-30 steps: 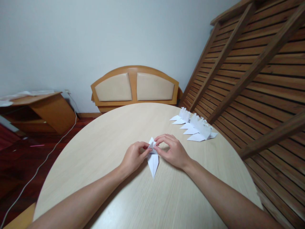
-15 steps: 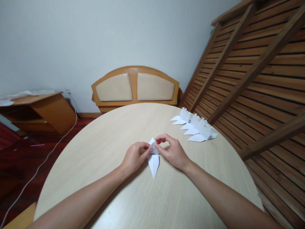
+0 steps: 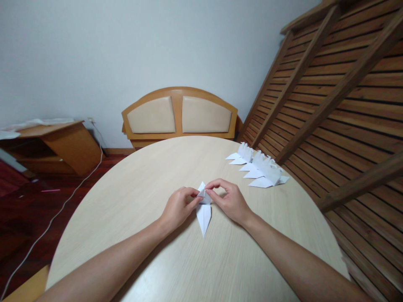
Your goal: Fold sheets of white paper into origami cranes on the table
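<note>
A folded white paper piece (image 3: 204, 216), origami with a long pointed flap toward me, is at the middle of the round table (image 3: 151, 176). My left hand (image 3: 179, 206) pinches its upper left side between thumb and index finger. On the other side, my right hand (image 3: 229, 200) has thumb and index finger closed together on the small upper fold. The fingertips partly cover that upper part. Farther off to the right stand several finished-looking white paper birds (image 3: 264, 167), bunched in a row near the table edge.
A wooden headboard (image 3: 178, 112) with two pale padded panels stands behind the table against the wall. On the right leans a slatted wooden frame (image 3: 340, 109). To the left are a low wooden cabinet (image 3: 71, 147) and a white cable (image 3: 58, 214) along the dark red floor.
My right thumb and index finger have come together on the upper fold, where they were apart before. My left hand keeps its pinch; the view has shifted very slightly.
</note>
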A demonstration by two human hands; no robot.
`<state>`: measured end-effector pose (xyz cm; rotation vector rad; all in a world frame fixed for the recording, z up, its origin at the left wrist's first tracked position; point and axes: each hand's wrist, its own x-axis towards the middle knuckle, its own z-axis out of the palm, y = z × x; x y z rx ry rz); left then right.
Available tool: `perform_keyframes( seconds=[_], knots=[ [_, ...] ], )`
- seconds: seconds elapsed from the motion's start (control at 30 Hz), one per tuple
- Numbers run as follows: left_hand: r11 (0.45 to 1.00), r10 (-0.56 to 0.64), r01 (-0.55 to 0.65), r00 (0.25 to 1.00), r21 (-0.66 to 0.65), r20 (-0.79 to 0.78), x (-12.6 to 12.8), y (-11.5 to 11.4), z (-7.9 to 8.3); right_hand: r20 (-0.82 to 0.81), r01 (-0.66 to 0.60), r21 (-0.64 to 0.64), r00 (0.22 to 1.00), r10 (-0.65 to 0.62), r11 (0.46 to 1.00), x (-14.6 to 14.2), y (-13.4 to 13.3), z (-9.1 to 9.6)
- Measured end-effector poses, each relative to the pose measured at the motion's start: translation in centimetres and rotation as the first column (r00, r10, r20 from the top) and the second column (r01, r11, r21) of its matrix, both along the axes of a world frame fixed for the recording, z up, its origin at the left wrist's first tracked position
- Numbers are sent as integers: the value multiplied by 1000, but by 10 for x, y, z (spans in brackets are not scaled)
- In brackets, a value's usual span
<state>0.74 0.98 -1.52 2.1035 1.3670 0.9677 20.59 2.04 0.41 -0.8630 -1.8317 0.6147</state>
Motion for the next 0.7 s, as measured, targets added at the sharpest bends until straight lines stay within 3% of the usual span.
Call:
perform_keyframes(
  seconds=[0.2,0.37,0.7],
  knots=[
    [1000,-7,7,1000,6,16,0,1,-2,80,-60,189,996,45,980,1,1,0],
    [1000,-10,10,1000,25,7,0,1,-2,139,-28,283,990,-12,959,-1,2,-3],
    [998,17,-13,998,58,-54,0,-1,-1,266,-69,362,963,-32,930,-5,-3,2]
  ],
)
